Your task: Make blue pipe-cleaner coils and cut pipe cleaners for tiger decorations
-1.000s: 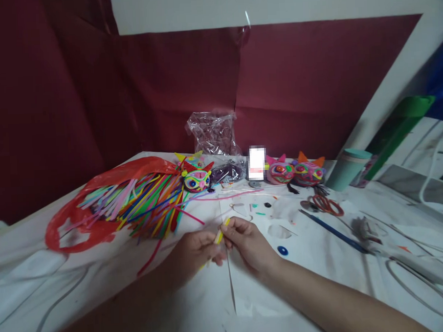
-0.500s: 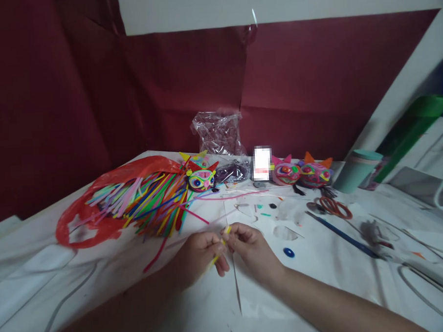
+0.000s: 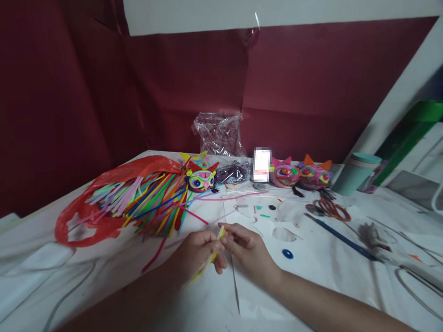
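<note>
Both hands meet over the white sheets at the middle front of the table. My left hand [image 3: 201, 252] is closed, pinching a thin yellow strip [image 3: 201, 273] that runs down across its palm side. At the strip's upper end, the fingertips of my right hand [image 3: 247, 245] are pinched on it, close to the left thumb. A paler stretch shows along the strip near the fingertips. Beyond the hands lies a pile of multicoloured strips [image 3: 157, 203] on a red plastic bag [image 3: 99, 235]. A colourful animal head with red ears [image 3: 202, 179] stands at the pile's right end.
Two more decorated heads [image 3: 286, 173] stand at the back right, near a green cup [image 3: 357, 174]. Orange-handled scissors [image 3: 333, 210], a dark blue pen-like tool [image 3: 342, 236] and a blue ring [image 3: 287, 254] lie on the right. A white power strip [image 3: 31, 277] is at left.
The yellow strip has shifted in my fingers, and more of it shows below my left hand. Both hands stay close together in nearly the same place.
</note>
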{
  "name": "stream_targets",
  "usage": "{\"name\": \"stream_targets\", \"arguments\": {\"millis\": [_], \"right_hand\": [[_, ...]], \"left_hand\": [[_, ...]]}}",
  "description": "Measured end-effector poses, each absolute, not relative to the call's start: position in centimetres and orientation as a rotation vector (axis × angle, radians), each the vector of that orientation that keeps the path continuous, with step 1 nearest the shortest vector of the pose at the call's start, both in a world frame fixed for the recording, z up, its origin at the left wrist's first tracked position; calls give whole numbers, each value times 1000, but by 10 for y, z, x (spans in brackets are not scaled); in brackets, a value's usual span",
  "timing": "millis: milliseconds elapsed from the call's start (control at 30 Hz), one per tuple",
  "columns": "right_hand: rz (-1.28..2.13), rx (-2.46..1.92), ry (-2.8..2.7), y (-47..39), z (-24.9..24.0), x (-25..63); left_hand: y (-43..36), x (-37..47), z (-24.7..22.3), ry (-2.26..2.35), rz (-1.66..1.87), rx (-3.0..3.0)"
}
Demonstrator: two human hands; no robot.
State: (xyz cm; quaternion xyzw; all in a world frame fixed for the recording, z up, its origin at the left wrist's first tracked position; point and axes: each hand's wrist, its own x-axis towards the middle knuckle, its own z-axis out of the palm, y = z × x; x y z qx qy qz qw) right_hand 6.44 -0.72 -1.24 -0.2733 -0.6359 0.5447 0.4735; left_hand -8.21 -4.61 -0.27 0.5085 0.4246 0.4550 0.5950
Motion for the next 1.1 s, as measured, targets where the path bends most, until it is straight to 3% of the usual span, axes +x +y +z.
{"name": "stream_targets", "arguments": {"millis": [333, 633, 900, 1100], "right_hand": [[1083, -649, -1713, -8, -11, 68], [1328, -690, -1565, 7, 7, 76], [713, -969, -2390, 61, 9, 32], [548, -1101, -2556, 74, 1, -19]], "left_hand": [[-43, -84, -10, 982, 1067, 1256], [-51, -80, 0, 1045, 1037, 1299], [-53, -76, 3, 1104, 929, 1389], [-46, -86, 3, 1150, 1023, 1406]]}}
